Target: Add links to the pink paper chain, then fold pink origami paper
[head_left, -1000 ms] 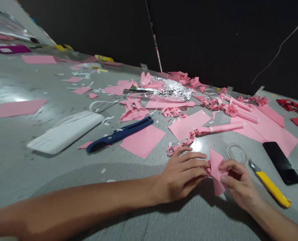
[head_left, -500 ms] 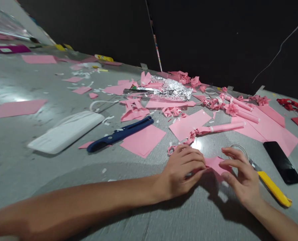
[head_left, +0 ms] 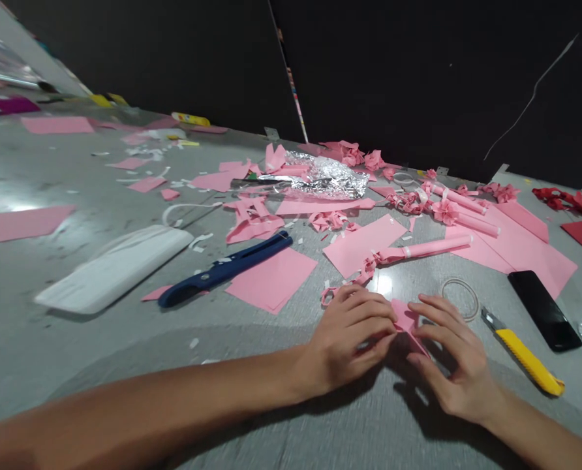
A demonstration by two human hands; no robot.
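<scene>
A small piece of pink paper [head_left: 404, 316] is held just above the grey floor between both hands. My left hand [head_left: 357, 333] is closed on its left side, fingers curled and thumb beneath. At its right edge is my right hand [head_left: 450, 352], its fingers bent and its thumb touching or nearly touching the paper, which bends upward there. Behind my left hand lies a rolled pink paper stick [head_left: 425, 248] with a crumpled paper chain [head_left: 367, 269] at its end. A ring of pale wire or tape [head_left: 472, 286] rests just beyond my right hand.
To the right lie a yellow box cutter [head_left: 528, 359] and a black phone [head_left: 545, 310]. Dark blue scissors [head_left: 225, 267], a white glue gun-like object [head_left: 117, 271] and pink sheets [head_left: 274, 277] spread leftward. Crinkled clear plastic [head_left: 327, 173] sits before a black panel [head_left: 418, 78].
My right hand has moved left toward my left hand, and the pink paper between them is now bent up and looks narrower. The whole view has shifted slightly.
</scene>
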